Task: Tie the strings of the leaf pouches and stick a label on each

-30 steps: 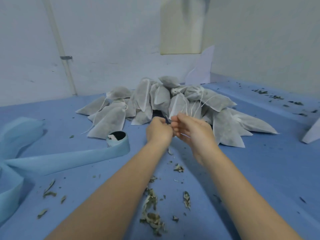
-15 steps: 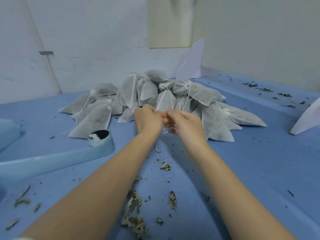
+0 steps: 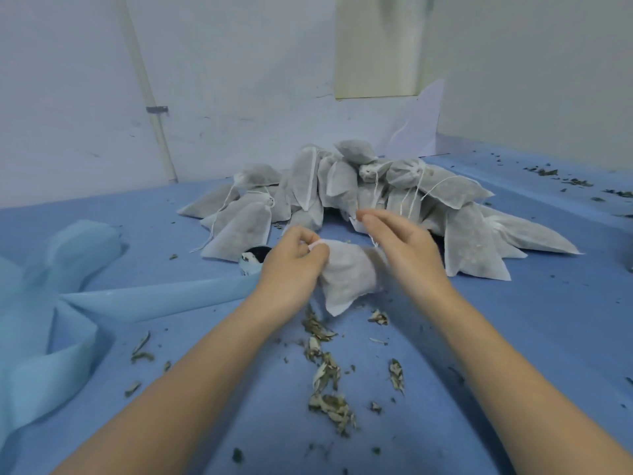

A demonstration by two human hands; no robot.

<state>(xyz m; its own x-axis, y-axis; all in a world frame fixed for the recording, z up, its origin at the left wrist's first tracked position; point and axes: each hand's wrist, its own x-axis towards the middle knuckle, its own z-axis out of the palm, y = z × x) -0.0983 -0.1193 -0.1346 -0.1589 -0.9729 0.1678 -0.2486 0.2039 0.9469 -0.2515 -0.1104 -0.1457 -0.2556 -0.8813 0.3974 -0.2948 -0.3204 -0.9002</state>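
Hands work a white leaf pouch (image 3: 346, 272) at frame centre, above the blue bench (image 3: 513, 337). Left hand (image 3: 291, 265) pinches its gathered neck; right hand (image 3: 404, 248), fingers spread, releases nothing visible. Soft, light and easily crumpled, it looks best held at the neck beside the string.

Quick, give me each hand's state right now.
Left hand: closed, pinching the top of the pouch.
Right hand: fingers loosely extended, blurred; a thin string runs below them, a grip cannot be told.
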